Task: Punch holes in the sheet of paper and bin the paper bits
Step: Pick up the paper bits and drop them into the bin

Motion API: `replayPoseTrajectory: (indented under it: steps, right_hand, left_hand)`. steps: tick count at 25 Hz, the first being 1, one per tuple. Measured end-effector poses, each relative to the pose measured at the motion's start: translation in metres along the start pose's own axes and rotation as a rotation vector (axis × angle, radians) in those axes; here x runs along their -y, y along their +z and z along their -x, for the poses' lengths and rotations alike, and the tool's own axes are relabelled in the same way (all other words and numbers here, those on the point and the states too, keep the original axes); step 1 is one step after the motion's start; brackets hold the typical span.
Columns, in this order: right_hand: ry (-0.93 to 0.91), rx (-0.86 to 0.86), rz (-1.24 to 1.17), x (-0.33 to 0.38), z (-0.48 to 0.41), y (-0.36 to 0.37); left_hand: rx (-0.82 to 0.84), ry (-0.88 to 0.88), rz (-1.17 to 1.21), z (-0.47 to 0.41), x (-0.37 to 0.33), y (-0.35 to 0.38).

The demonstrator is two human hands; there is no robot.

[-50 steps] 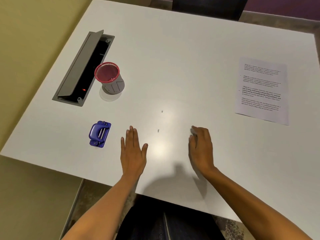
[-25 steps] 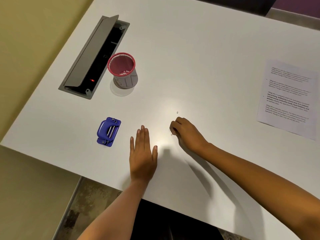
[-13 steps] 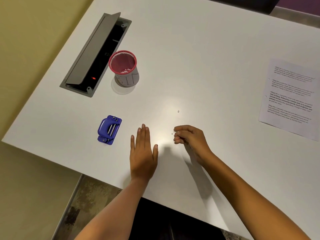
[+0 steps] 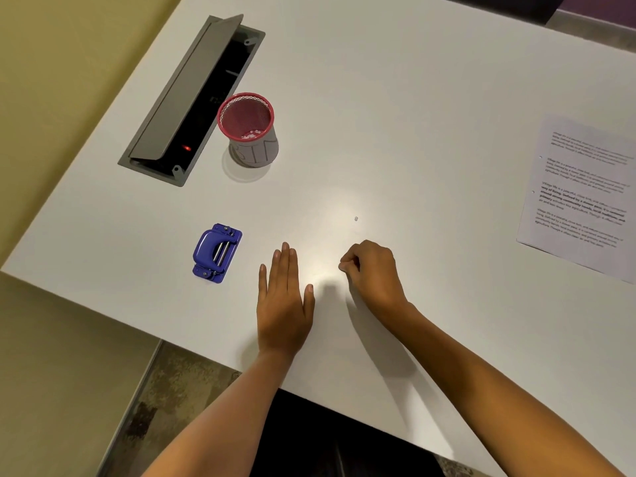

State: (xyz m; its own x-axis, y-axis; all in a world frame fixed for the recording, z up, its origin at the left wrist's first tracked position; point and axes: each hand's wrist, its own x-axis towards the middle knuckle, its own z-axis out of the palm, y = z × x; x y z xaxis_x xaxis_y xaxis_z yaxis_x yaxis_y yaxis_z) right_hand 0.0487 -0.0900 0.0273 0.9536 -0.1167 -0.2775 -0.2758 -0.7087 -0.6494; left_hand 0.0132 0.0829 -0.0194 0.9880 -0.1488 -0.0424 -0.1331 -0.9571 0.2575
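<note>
Blue punch beside left hand

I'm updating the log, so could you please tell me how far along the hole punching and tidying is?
Punching looks done: the sheet shows holes on its left edge and the hole punch sits idle. Some bits already lie in the red bin. The right hand is pinched shut, probably on a bit; the left hand rests flat. One paper bit remains on the table.

Probably an office: a white desk with a built-in cable hatch and a hole punch.
</note>
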Motion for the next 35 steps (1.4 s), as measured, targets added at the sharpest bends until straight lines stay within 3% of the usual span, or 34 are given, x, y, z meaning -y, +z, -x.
replayPoseTrajectory:
  steps: [8,11,14,18,21,24,28,35]
  right_hand:
    - [-0.021,0.076,0.217,0.008,-0.009,0.003]
    - [-0.033,0.120,0.166,0.008,-0.008,0.000]
    - [0.093,0.125,-0.126,0.007,-0.010,-0.012]
    - [0.404,0.136,-0.897,0.010,-0.010,-0.025]
    - [0.473,0.030,-1.016,0.009,-0.016,-0.030]
    - [0.441,-0.107,-0.802,0.002,-0.028,-0.036]
    - [0.212,-0.238,-0.364,-0.001,-0.049,-0.037]
    - [-0.114,-0.109,0.029,-0.009,-0.076,-0.032]
  left_hand:
    - [-0.007,-0.001,-0.010,0.000,0.001,0.001]
    - [-0.008,-0.002,-0.007,0.000,0.000,0.000]
    - [-0.007,-0.001,0.002,0.000,-0.001,0.000]
    - [-0.007,0.000,0.006,0.000,0.000,0.000]
    - [-0.008,0.002,0.009,0.000,0.000,0.000]
    - [-0.002,-0.002,0.005,0.001,-0.001,0.000]
    - [-0.004,0.001,-0.002,0.000,-0.001,-0.001]
    - [-0.005,-0.003,0.005,0.000,-0.001,-0.001]
